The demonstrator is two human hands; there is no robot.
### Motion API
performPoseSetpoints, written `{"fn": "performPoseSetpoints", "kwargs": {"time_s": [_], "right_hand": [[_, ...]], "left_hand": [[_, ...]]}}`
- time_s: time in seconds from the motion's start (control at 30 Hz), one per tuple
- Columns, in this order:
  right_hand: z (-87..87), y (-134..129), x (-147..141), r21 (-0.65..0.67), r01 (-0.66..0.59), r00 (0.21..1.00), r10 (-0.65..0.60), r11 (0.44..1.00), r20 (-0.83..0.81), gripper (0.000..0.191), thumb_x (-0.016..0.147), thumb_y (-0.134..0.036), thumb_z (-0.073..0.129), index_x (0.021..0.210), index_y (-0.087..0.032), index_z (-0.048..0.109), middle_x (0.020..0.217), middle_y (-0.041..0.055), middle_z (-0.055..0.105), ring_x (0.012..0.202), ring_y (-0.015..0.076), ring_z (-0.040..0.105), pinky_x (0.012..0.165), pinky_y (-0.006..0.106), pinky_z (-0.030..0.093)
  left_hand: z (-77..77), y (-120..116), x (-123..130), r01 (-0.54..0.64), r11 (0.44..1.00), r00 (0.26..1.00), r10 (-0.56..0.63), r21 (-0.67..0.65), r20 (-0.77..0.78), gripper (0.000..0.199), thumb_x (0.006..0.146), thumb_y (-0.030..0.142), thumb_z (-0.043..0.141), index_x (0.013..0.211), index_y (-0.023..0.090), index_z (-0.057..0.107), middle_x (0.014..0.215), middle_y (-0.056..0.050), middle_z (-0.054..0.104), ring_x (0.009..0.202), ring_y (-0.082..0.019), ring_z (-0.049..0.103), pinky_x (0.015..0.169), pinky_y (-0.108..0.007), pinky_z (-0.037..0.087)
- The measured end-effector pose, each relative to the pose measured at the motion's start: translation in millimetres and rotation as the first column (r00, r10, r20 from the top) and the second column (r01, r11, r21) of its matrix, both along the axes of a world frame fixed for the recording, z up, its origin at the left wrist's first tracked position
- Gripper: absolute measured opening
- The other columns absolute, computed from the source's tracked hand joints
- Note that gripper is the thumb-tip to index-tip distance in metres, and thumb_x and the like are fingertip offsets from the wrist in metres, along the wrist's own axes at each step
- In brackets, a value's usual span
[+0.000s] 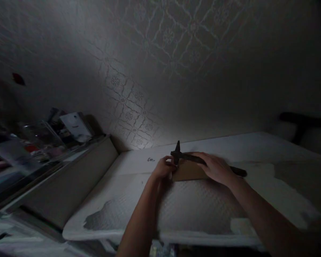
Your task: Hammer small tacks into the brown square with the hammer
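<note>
A dark hammer (192, 157) lies slantwise across the middle of the view, its head to the left with one pointed end up. My right hand (216, 168) is closed around its handle, and the handle's end sticks out on the right. My left hand (163, 167) is beside the hammer head with its fingers bent in a pinch; what they hold, if anything, is too dark and small to make out. Beneath the hammer is a brown piece of cardboard (189, 173) on the white table (136, 182).
On the left, a raised shelf (80, 178) carries a white box (75, 125) and blurred clutter. Behind the table rises a patterned wall (176, 78). A dark T-shaped object (301, 123) stands at the far right. The table's surface is worn grey in patches.
</note>
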State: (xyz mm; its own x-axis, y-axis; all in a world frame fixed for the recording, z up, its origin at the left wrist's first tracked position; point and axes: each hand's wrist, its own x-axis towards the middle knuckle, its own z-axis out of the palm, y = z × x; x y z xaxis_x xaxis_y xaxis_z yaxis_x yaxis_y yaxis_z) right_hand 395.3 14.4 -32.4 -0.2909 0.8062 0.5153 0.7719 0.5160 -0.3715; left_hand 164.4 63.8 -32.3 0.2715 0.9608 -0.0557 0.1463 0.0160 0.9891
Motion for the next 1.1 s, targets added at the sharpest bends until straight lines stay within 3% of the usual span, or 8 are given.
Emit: {"fn": "performPoseSetpoints", "kwargs": {"time_s": [1.1], "right_hand": [[2.2,-1.4,-0.1,0.001,-0.010,1.000,0.010,1.000,-0.026,0.050,0.079,-0.011,0.048,0.124,-0.032,0.047,0.121,-0.0006,0.057,0.104,0.0211,0.057,0.089,0.038,0.046]], "left_hand": [[0.9,-0.6,0.3,0.009,1.000,1.000,-0.009,0.005,0.017,0.041,0.053,-0.005,0.064,0.089,0.012,0.054,0.064,-0.002,0.066,0.056,-0.012,0.060,0.058,-0.022,0.046]]}}
